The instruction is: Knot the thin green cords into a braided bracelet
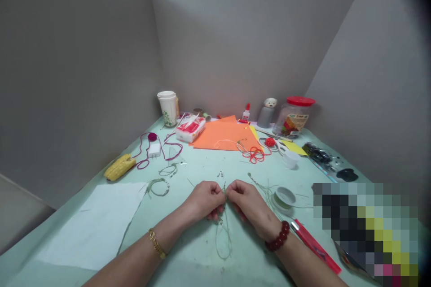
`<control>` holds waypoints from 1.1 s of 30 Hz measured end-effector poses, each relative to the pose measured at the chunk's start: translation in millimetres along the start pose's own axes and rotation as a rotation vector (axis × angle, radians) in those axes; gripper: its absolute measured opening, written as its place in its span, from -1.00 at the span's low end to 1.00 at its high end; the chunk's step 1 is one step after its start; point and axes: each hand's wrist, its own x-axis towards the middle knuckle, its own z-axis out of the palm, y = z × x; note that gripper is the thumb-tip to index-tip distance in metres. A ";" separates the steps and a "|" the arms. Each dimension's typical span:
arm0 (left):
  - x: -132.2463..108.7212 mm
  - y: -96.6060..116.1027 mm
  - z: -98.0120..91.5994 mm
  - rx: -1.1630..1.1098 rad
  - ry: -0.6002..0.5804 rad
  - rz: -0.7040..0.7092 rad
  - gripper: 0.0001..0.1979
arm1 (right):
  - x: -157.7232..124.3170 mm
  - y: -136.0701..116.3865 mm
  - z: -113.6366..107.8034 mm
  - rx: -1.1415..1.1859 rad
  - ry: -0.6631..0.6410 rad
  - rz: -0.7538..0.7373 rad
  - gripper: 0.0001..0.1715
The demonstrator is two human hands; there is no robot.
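Observation:
Thin green cord hangs in a loop toward me from between my hands, with small pale bits along it. The thumb and fingers of my left hand are pinched on the cord's upper part. Close against it, my right hand pinches the same cord from the other side. Their fingertips nearly touch, so the exact grip is partly hidden. Just beyond the fingers lie a few tiny dark and light pieces. Loose green strands and a spool of thread are right of my right hand.
White cloth or paper lies at left, near green cord rings and a corn-shaped object. Orange sheets, tissues, red cord and a red-lidded jar stand farther back. A red cutter is at right. Grey panels surround the table.

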 end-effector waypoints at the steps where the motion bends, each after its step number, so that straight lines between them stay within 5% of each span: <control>1: 0.8 -0.7 -0.7 0.017 0.002 -0.009 -0.91 | -0.2 0.6 0.4 0.067 -0.039 0.036 -0.90; 9: 5.0 -8.3 -0.6 0.155 0.089 0.007 -0.94 | -1.2 0.6 -4.3 0.330 -0.256 0.081 -0.93; 20: -2.5 5.9 -8.8 -0.043 -0.043 -0.018 -0.88 | -0.3 3.5 -1.6 0.224 -0.203 0.068 -0.91; 33: -3.3 7.2 -8.7 -0.058 -0.052 -0.016 -0.91 | 0.6 3.3 -1.5 0.250 -0.210 0.049 -0.81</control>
